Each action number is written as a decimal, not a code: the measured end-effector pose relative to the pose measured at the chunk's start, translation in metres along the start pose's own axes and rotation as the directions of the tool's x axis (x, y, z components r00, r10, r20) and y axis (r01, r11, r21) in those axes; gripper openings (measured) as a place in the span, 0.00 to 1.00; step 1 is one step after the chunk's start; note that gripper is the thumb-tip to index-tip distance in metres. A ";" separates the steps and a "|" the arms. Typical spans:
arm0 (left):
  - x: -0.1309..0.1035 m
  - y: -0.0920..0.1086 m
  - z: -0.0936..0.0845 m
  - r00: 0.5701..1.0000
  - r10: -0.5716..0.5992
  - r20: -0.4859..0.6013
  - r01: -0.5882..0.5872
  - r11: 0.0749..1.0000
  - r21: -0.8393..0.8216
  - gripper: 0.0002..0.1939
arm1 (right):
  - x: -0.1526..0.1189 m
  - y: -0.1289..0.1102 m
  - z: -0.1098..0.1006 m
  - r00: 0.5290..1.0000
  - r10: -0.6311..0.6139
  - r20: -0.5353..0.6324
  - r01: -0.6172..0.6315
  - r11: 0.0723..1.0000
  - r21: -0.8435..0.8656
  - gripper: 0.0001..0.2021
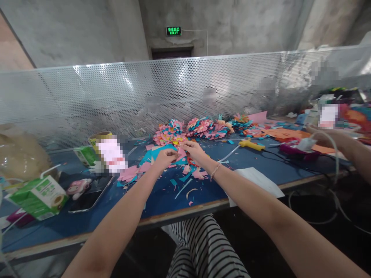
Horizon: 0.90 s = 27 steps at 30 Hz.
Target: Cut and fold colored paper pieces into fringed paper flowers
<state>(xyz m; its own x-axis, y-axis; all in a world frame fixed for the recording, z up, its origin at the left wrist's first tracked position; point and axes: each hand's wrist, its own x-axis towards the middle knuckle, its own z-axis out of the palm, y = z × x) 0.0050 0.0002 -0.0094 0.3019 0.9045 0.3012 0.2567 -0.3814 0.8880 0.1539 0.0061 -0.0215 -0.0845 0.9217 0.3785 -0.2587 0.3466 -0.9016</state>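
My left hand (pixel 166 157) and my right hand (pixel 194 151) meet over the middle of the blue table, fingertips pinched. Between them is a small piece of pink paper (pixel 181 153), gripped by both at its edges. Blue paper sheets (pixel 158 153) lie under and behind my left hand. Pink paper scraps (pixel 130 173) are strewn to the left, with more cuttings below my hands. Just beyond my fingers sits a heap of pink, blue and yellow paper flowers (pixel 171 133). A red ring-like thing shows partly beneath my right hand.
A yellow-handled glue gun (pixel 252 145) with a black cord lies to the right, near a white sheet (pixel 255 183). On the left are a green-white carton (pixel 39 197) and a phone (pixel 91 197). A perforated metal screen (pixel 116 100) closes off the back. Another person's arm (pixel 348 146) reaches in at right.
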 end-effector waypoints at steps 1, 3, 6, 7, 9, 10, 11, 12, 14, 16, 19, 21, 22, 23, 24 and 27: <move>0.001 -0.002 0.000 1.000 -0.004 -0.011 0.004 1.000 -0.010 0.11 | 0.000 0.001 0.000 1.000 0.015 0.009 -0.015 1.000 0.004 0.15; 0.002 -0.003 -0.001 0.999 -0.015 -0.033 0.014 0.999 -0.043 0.12 | 0.001 0.002 -0.001 0.999 0.045 0.025 -0.045 0.999 0.003 0.15; 0.002 -0.002 -0.002 0.998 -0.032 -0.060 0.025 0.993 -0.118 0.13 | 0.002 0.004 -0.002 0.996 0.074 0.043 -0.074 0.997 -0.016 0.15; 0.002 -0.001 -0.002 0.997 -0.039 -0.070 0.028 0.989 -0.144 0.13 | 0.003 0.005 -0.003 0.996 0.076 0.047 -0.075 0.997 -0.018 0.14; 0.001 0.001 -0.002 0.995 -0.049 -0.091 0.031 0.982 -0.186 0.13 | 0.004 0.006 -0.004 0.997 0.060 0.049 -0.059 0.998 -0.022 0.14; 0.000 0.002 -0.002 0.994 -0.053 -0.097 0.032 0.979 -0.202 0.13 | 0.004 0.007 -0.005 0.998 0.047 0.048 -0.046 0.998 -0.034 0.14; 0.000 0.003 -0.002 0.994 -0.058 -0.097 0.036 0.976 -0.216 0.13 | 0.005 0.007 -0.005 0.999 0.031 0.044 -0.028 0.998 -0.052 0.13; 0.000 0.003 -0.002 0.993 -0.066 -0.093 0.043 0.973 -0.227 0.14 | 0.005 0.007 -0.006 0.999 0.014 0.038 -0.011 0.997 -0.076 0.13; 0.000 0.003 -0.002 0.992 -0.093 -0.080 0.071 0.966 -0.249 0.14 | 0.005 0.008 -0.007 1.000 -0.013 0.026 0.016 0.992 -0.127 0.12; 0.000 0.002 -0.002 0.989 -0.127 -0.074 0.103 0.958 -0.268 0.14 | 0.006 0.009 -0.008 0.999 -0.036 0.012 0.037 0.986 -0.164 0.10; 0.001 -0.001 -0.003 0.985 -0.152 -0.083 0.124 0.952 -0.279 0.14 | 0.007 0.010 -0.009 0.999 -0.054 -0.003 0.052 0.981 -0.189 0.09; 0.001 -0.002 -0.003 0.986 -0.147 -0.082 0.119 0.955 -0.271 0.14 | 0.007 0.010 -0.009 0.998 -0.059 -0.006 0.056 0.980 -0.189 0.09; 0.001 -0.001 -0.003 0.987 -0.138 -0.080 0.113 0.959 -0.262 0.14 | 0.008 0.010 -0.009 0.998 -0.061 -0.007 0.058 0.981 -0.184 0.09; 0.000 -0.001 -0.003 0.989 -0.128 -0.077 0.105 0.963 -0.248 0.14 | 0.007 0.010 -0.008 0.998 -0.063 -0.008 0.060 0.982 -0.178 0.09; 0.000 0.000 -0.004 0.990 -0.117 -0.077 0.096 0.968 -0.232 0.14 | 0.007 0.009 -0.008 0.998 -0.065 -0.009 0.062 0.983 -0.173 0.09; -0.001 0.002 -0.005 0.993 -0.086 -0.078 0.070 0.981 -0.182 0.13 | 0.006 0.007 -0.006 0.998 -0.067 -0.021 0.062 0.983 -0.173 0.09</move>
<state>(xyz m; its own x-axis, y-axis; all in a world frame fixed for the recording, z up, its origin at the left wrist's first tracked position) 0.0011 -0.0002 -0.0065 0.2059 0.9461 0.2502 0.1056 -0.2756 0.9555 0.1579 0.0150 -0.0269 -0.0464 0.8999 0.4336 -0.0936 0.4282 -0.8988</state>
